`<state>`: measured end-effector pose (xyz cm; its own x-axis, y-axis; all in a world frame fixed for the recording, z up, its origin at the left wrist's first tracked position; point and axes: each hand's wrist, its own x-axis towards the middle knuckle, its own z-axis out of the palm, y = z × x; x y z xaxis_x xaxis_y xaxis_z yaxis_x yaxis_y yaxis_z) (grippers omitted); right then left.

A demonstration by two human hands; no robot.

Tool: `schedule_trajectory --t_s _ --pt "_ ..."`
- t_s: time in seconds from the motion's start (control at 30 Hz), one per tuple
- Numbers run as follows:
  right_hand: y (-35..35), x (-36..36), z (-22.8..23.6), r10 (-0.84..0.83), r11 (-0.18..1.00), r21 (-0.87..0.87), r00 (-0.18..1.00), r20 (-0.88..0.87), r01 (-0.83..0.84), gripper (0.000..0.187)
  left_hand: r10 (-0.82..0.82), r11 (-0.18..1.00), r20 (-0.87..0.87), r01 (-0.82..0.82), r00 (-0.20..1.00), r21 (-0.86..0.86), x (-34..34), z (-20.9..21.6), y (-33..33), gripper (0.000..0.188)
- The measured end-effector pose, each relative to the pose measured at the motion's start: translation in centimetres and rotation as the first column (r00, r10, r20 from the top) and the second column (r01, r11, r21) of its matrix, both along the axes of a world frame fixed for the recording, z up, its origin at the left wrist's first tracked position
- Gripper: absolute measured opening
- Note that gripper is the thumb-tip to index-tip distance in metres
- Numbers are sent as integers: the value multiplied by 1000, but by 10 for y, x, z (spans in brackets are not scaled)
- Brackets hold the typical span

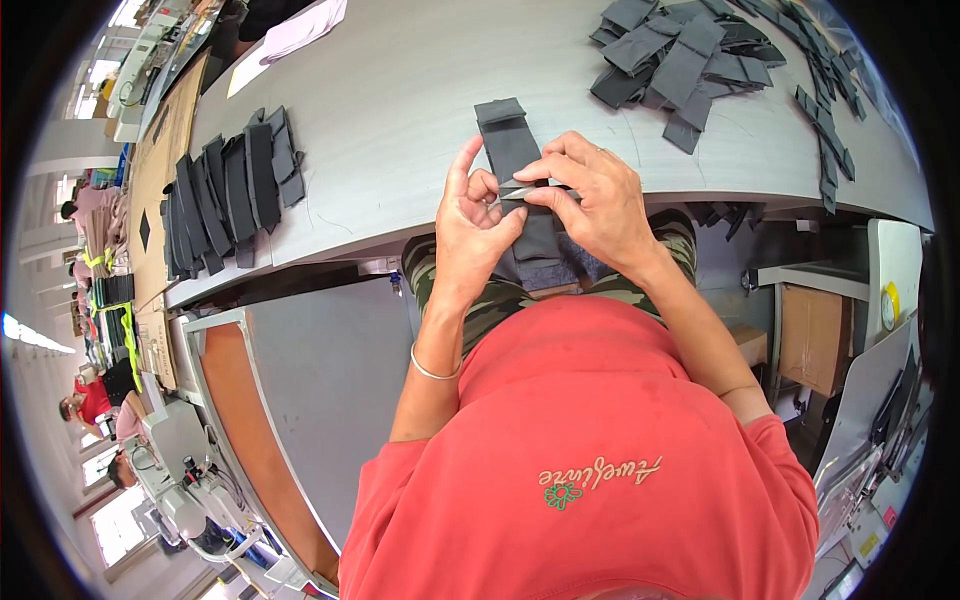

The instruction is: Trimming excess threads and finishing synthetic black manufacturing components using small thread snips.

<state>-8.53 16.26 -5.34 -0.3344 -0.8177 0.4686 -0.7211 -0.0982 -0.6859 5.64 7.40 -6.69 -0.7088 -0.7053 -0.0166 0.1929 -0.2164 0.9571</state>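
Observation:
A dark grey fabric strip (510,145) with a folded far end lies across the table's near edge, its near end (537,240) hanging over toward my lap. My left hand (470,225) is closed at the strip's left edge, thumb pressed on it and index finger raised. From the right, my right hand (597,195) reaches over the strip with thumb and index finger pinched. A small pale pointed piece (516,194) shows at those fingertips; whether it is a tool tip or part of the strip, I cannot tell.
A row of dark fabric strips (235,185) lies at the table's left. A loose heap of similar strips (680,60) is at the far right, with more strips (825,140) along the right edge. White paper sheets (300,35) lie far left. A cardboard box (812,338) stands below right.

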Motion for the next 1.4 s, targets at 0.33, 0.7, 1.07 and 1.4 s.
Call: schedule_trajectory --t_s 0.33,0.7,1.07,1.4 --pt "7 -22 0 53 998 -52 907 417 -35 23 37 990 -101 -23 994 137 6 9 -8 84" --pt "19 -24 1 92 955 266 983 159 -132 12 54 979 -86 -36 995 203 13 11 -13 85" --pt "2 -15 -10 24 967 186 792 610 -173 34 33 981 61 -21 998 -194 -2 17 7 79" --pt "15 -53 -19 -285 904 398 916 284 158 17 83 980 34 -75 996 -184 2 11 4 80"
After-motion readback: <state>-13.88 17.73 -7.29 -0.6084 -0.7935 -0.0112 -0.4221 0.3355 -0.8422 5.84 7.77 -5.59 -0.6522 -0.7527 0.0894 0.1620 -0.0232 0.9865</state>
